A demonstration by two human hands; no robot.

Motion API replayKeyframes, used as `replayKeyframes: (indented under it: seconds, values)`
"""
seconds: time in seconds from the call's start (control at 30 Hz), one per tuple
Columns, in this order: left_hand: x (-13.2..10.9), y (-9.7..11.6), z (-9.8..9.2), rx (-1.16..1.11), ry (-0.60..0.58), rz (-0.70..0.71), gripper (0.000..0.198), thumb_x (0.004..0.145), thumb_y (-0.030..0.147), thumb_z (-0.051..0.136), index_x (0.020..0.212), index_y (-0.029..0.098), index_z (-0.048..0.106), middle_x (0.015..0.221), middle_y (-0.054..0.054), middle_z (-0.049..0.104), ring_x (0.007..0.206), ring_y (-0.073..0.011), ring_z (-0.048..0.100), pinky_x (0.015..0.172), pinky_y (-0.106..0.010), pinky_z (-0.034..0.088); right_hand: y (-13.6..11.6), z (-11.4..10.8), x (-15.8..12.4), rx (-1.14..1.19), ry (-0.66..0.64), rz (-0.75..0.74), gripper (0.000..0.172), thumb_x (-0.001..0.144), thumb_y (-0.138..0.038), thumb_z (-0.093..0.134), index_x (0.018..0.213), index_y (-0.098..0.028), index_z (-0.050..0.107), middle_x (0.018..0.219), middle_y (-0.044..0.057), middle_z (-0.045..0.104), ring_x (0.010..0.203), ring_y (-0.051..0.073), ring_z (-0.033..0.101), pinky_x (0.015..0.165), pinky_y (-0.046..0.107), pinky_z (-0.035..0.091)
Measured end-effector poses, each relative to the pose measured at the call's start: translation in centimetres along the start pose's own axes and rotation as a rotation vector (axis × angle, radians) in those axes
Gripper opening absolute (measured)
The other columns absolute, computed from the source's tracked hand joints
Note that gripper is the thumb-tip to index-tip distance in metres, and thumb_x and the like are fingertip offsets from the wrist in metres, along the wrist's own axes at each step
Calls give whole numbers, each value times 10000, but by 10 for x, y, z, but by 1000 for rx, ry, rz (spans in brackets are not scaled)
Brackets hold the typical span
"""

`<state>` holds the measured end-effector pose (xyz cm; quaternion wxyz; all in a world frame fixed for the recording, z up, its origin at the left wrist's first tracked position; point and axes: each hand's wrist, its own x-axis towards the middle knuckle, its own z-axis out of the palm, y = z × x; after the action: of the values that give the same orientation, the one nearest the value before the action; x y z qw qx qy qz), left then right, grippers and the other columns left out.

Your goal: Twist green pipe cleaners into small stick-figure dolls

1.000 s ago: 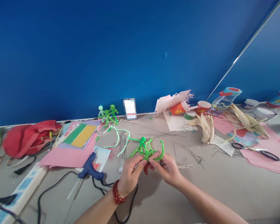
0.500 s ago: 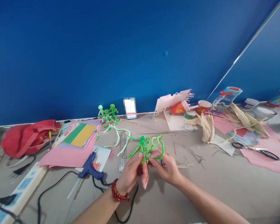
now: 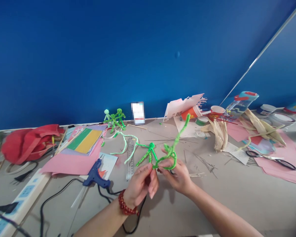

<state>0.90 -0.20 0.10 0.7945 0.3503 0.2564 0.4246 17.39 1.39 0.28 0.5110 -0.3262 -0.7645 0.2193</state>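
Both hands are closed in a pinch on a bright green, looped pipe cleaner (image 3: 179,133). My left hand (image 3: 140,183), with a red bead bracelet at its wrist, grips the lower left end between thumb and fingers. My right hand (image 3: 179,177) pinches it by the loops; one long fuzzy end sticks up to the right. Just behind the fingertips lies a green pipe-cleaner figure (image 3: 151,146) with a round head and twisted limbs. Whether it joins the held piece I cannot tell. Pale green pipe cleaners (image 3: 125,141) run across the ruler (image 3: 130,164) to its left.
Several small green figures (image 3: 119,114) stand by the blue wall. On the left are a blue glue gun (image 3: 96,174), a power strip (image 3: 27,194), coloured sheets (image 3: 85,141) and a red bag (image 3: 27,144). Scissors (image 3: 271,157), thin wires (image 3: 202,161), husks (image 3: 219,135) and an orange cup (image 3: 191,113) are right.
The held pipe cleaner has swung round: its long end now rises up and right, and its loops sit closer to my right hand. The figure behind shows more clearly. Both hands stay nearly in place.
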Motion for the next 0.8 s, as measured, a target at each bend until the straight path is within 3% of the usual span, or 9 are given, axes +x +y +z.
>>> replayKeyframes:
  seconds: [0.07,0.13,0.3,0.4,0.53,0.63,0.8]
  values:
    - [2,-3,-1,-134,-93,-38,411,942,435,445,619,181,445,352,83,371,269,-71,353,410,-209,305,1,0,0,-2,-2,-1,124,879,-145,552,863,-257,602,726,6,712,670,186,671,756,343,514]
    - [2,-3,-2,-121,-103,-37,417,944,430,447,612,177,446,354,76,383,274,-72,373,408,-206,309,1,0,-1,12,-2,11,117,882,-149,551,855,-252,599,713,4,707,689,187,677,733,325,511]
    - [1,5,-3,243,88,126,361,940,405,481,708,142,567,510,7,549,468,-112,539,497,-226,423,0,-1,-1,28,30,71,85,893,-172,543,853,-234,585,670,4,688,622,169,663,635,279,502]
    - [1,12,-4,389,113,181,250,888,383,581,807,147,594,614,0,591,593,-129,576,612,-253,478,1,-1,-1,12,38,69,69,895,-180,542,863,-231,576,674,11,688,621,169,665,630,279,508]
    - [-1,16,-6,591,130,195,231,882,378,578,838,152,603,592,17,554,552,-121,542,573,-247,465,1,-1,0,-34,24,-4,73,896,-175,533,862,-230,568,708,17,695,648,163,670,630,271,512]
    - [-4,18,-6,879,174,337,173,896,307,560,799,167,591,616,16,549,565,-115,520,559,-230,434,-2,-1,-1,-43,27,-15,91,897,-161,520,846,-225,560,672,4,682,612,147,657,602,248,497]
    - [-7,21,-5,1292,144,665,68,896,148,533,861,184,579,745,-22,627,693,-143,572,654,-256,450,-7,0,-4,114,-11,239,118,921,-209,518,805,-212,540,649,2,656,497,108,604,434,174,443]
